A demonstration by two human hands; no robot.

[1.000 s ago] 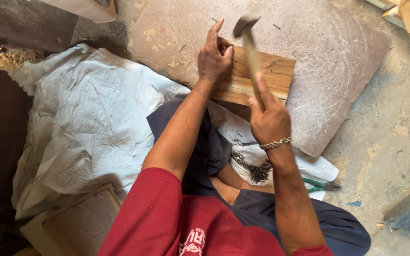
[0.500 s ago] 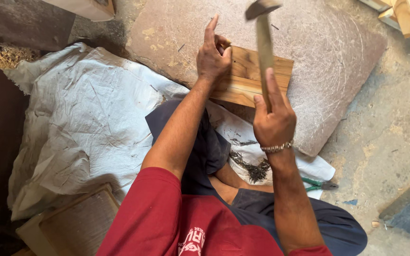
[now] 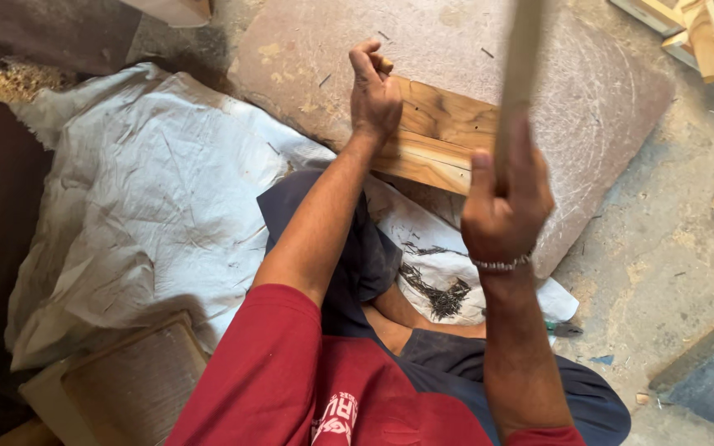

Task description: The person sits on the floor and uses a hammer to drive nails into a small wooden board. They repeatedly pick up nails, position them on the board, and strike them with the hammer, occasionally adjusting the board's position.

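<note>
Concrete floor fills the frame, and on it we see a flat stone slab [image 3: 588, 107] in the upper middle. On the slab lies a wooden board [image 3: 440, 136]. Our left hand [image 3: 373, 91] rests on the board's left end, its fingers curled together; what they pinch we cannot tell. Our right hand [image 3: 506, 202] is at centre right, fingers wrapped tight around a wooden handle [image 3: 521, 74] that rises out of the top edge. A white sheet [image 3: 159, 190] covers the left side, and small dark nails [image 3: 440, 293] lie below the board.
</note>
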